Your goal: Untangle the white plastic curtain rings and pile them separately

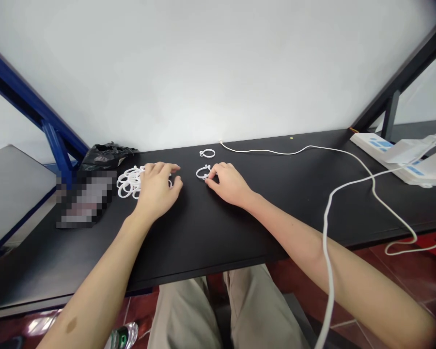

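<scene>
A pile of white plastic rings (126, 183), like curtain rings, lies on the black table (210, 232). My left hand (158, 186) rests at the right side of the pile, its thumb and fingers apart, covering some of the rings. With thumb and fingertips, my right hand (228, 182) pinches the right side of one white ring (200, 173), which has small knobs and appears to have a gap at its upper right. Just behind that ring, another white ring (209, 153) with a small eyelet at its left lies flat, touched by neither hand.
A crumpled black plastic bag (105, 155) and a blurred-out object (89, 198) sit left of the pile. White cable (329, 242) loops over the table's right side and across my right forearm. White-and-blue boxes (403, 160) lie far right. A white wall (218, 72) stands behind.
</scene>
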{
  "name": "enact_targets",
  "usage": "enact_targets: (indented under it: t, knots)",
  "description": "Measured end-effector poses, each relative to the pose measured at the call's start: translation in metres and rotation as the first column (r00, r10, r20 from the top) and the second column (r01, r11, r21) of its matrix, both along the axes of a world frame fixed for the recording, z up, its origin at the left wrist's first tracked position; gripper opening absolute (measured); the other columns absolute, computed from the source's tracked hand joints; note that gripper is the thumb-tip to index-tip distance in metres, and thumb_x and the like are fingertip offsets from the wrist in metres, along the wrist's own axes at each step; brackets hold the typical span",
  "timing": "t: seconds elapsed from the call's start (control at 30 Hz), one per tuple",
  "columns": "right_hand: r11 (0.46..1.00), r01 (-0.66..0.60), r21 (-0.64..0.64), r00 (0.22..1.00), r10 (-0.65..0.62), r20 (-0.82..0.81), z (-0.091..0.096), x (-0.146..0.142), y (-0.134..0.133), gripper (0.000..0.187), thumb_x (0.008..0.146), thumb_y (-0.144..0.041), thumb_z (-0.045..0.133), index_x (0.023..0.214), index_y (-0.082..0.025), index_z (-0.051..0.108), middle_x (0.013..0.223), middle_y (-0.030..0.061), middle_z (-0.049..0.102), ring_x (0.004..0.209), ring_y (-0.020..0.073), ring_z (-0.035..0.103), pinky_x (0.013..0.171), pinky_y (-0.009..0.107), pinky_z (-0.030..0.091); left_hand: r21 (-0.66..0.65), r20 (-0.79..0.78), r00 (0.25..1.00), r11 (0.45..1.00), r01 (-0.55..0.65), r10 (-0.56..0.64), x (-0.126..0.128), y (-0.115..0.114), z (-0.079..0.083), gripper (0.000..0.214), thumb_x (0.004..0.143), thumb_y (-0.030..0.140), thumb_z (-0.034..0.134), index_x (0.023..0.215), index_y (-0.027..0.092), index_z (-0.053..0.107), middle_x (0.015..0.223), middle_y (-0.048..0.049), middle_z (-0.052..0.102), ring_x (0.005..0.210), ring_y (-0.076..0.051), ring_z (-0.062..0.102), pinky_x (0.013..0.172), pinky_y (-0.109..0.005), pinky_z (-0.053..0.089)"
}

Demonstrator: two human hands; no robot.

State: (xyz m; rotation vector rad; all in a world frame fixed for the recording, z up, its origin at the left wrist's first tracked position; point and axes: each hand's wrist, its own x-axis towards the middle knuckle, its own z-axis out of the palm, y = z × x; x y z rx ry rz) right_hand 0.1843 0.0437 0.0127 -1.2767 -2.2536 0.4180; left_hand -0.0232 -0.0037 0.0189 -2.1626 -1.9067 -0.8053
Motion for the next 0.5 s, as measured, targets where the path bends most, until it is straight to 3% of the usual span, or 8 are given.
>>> enact_targets:
  t: [0.17,0.3,0.5]
  knots:
    - [1.0,0.005,0.006,1.0,-0.005,0.007,-0.002,-0.001,-0.001,0.013,0.089,-0.027,0.062,0.098,-0.018,0.059,0.105,0.0088,0.064,0.101,0.0254,0.055,0.091,0.04,0.045,-0.049,0.016,0.979,0.978,0.205,-0.205,0.009,-0.001,-0.003,0.021,0.092,0.029,0.047,0.1,0.022,0.065,0.103,-0.0063,0.07,0.101,-0.028,0.052,0.097,-0.047,0.042]
    - [1.0,-0.016,-0.012,1.0,0.016,-0.007,-0.004,-0.002,-0.001,0.024,0.088,-0.024,0.061,0.111,-0.018,0.061,0.108,0.0092,0.063,0.101,0.024,0.056,0.09,0.038,0.045,-0.043,0.034,0.967,0.967,0.253,-0.251,0.011,-0.002,-0.001,0.023,0.092,0.028,0.048,0.103,0.022,0.066,0.101,-0.0059,0.07,0.099,-0.026,0.054,0.095,-0.045,0.044]
    - [0.994,-0.092,-0.053,0.995,0.091,-0.027,-0.004,-0.003,0.0,0.03,0.09,-0.018,0.056,0.12,-0.017,0.063,0.103,0.0071,0.06,0.079,0.0157,0.057,0.078,0.031,0.047,-0.067,0.048,0.947,0.945,0.321,-0.318,0.013,-0.003,-0.002,0.029,0.092,0.03,0.049,0.113,0.02,0.066,0.103,-0.0062,0.071,0.099,-0.026,0.053,0.095,-0.043,0.045]
